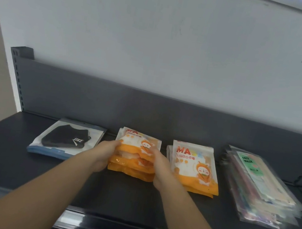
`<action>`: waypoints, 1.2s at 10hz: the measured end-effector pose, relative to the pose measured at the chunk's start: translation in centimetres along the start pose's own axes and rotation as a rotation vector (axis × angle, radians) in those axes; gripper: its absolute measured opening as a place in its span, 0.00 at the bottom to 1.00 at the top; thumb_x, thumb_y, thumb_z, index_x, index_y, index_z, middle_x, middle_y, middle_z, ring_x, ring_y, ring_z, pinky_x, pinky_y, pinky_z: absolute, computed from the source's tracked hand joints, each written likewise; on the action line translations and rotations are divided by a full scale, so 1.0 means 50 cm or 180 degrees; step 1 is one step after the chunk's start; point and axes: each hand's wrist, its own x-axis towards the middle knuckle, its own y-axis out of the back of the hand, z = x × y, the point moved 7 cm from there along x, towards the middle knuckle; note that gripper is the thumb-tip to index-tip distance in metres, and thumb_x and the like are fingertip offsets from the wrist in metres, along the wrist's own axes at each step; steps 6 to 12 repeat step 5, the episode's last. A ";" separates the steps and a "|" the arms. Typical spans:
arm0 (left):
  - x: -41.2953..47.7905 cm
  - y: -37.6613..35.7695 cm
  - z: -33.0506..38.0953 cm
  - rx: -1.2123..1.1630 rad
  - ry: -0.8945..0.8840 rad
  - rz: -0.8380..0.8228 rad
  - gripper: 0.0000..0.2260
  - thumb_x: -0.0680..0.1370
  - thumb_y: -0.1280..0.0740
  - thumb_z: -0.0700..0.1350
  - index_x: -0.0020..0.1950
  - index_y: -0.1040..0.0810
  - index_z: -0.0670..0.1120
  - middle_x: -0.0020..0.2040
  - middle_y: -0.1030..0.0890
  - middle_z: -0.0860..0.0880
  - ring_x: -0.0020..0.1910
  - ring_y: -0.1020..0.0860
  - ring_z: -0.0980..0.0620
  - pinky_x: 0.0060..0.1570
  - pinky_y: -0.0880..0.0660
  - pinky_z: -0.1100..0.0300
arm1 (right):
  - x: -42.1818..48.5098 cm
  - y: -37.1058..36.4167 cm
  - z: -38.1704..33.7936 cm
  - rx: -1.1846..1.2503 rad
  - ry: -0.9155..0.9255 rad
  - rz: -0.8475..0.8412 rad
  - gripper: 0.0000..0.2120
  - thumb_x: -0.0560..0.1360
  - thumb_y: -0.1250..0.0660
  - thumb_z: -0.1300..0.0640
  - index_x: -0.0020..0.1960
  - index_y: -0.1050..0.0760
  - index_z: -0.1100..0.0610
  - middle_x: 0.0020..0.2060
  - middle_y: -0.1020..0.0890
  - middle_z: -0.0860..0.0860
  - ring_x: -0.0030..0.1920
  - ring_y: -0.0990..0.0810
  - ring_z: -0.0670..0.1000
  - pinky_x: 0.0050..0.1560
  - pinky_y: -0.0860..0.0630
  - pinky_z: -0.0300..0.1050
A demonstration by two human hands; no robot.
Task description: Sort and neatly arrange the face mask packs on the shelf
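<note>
Both arms reach in over the shelf (122,195), and the left hand (104,154) and right hand (160,169) each have their grip clamped on a side of the orange mask-pack stack (134,163), squeezing inward, I'd say to square up its slipped edges. It sits mid-shelf between the black mask pack (66,138) and a second orange stack (193,167), like beside like. The clear-wrapped "FACE MASK" pile (261,189) lies far right, with the dark back panel (147,109) behind.
</note>
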 end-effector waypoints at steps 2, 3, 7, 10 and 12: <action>-0.003 -0.009 -0.003 0.0141 0.0063 0.0083 0.08 0.83 0.39 0.48 0.58 0.28 0.45 0.48 0.19 0.42 0.49 0.18 0.41 0.59 0.22 0.44 | 0.015 0.005 0.011 0.0143 -0.0053 0.0223 0.28 0.77 0.35 0.42 0.73 0.33 0.53 0.61 0.22 0.54 0.57 0.23 0.55 0.60 0.25 0.52; -0.008 -0.010 0.004 0.0230 0.0082 -0.0001 0.07 0.82 0.39 0.48 0.57 0.28 0.46 0.49 0.19 0.43 0.50 0.19 0.42 0.57 0.22 0.46 | 0.009 0.013 0.007 0.0079 0.0056 0.0179 0.30 0.78 0.35 0.43 0.76 0.37 0.53 0.68 0.27 0.54 0.61 0.27 0.54 0.59 0.29 0.49; -0.006 -0.009 0.020 0.0383 -0.0061 -0.0102 0.19 0.79 0.35 0.53 0.66 0.27 0.45 0.56 0.19 0.42 0.52 0.19 0.43 0.55 0.21 0.47 | 0.035 0.040 -0.004 -0.0187 0.0360 0.0150 0.42 0.69 0.32 0.40 0.79 0.44 0.46 0.75 0.34 0.51 0.72 0.32 0.57 0.71 0.32 0.61; -0.006 -0.009 0.020 0.0383 -0.0061 -0.0102 0.19 0.79 0.35 0.53 0.66 0.27 0.45 0.56 0.19 0.42 0.52 0.19 0.43 0.55 0.21 0.47 | 0.035 0.040 -0.004 -0.0187 0.0360 0.0150 0.42 0.69 0.32 0.40 0.79 0.44 0.46 0.75 0.34 0.51 0.72 0.32 0.57 0.71 0.32 0.61; -0.006 -0.009 0.020 0.0383 -0.0061 -0.0102 0.19 0.79 0.35 0.53 0.66 0.27 0.45 0.56 0.19 0.42 0.52 0.19 0.43 0.55 0.21 0.47 | 0.035 0.040 -0.004 -0.0187 0.0360 0.0150 0.42 0.69 0.32 0.40 0.79 0.44 0.46 0.75 0.34 0.51 0.72 0.32 0.57 0.71 0.32 0.61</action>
